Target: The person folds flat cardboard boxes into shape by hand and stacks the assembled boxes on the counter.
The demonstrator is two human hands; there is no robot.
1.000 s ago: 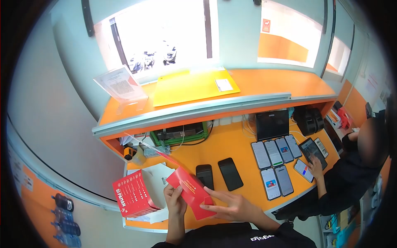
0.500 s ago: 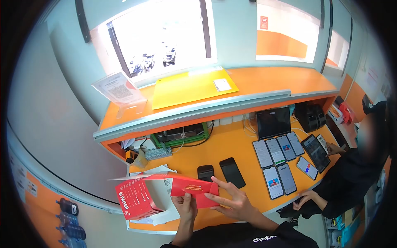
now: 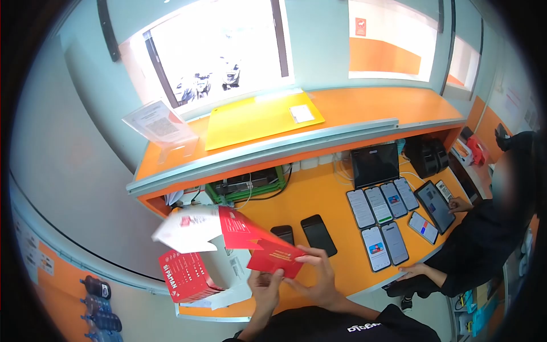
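A red-and-white cardboard carton (image 3: 276,257), partly unfolded, is held over the front of the desk. My left hand (image 3: 264,290) pinches its lower edge between thumb and fingers. My right hand (image 3: 318,278) grips the right end, its fingers closed on the red panel. The white inner flap spreads out to the left, above a stack of flat red cartons (image 3: 185,276) printed "SI PAMAN". Beyond the held carton lies a dark phone (image 3: 282,233), partly covered by it. Another black phone (image 3: 319,235) rests just right of that.
A person in dark clothes (image 3: 476,251) sits at the right, one hand at a tablet (image 3: 435,206). Several lit phones (image 3: 377,249) lie in rows before a laptop (image 3: 376,166). A yellow folder (image 3: 256,121) and a sign stand (image 3: 162,126) are on the raised shelf.
The held carton has tilted and turned, so its white inner flap now faces up at the left. Both hands have shifted slightly; the right fingers have closed in. The other person's lower hand moved left.
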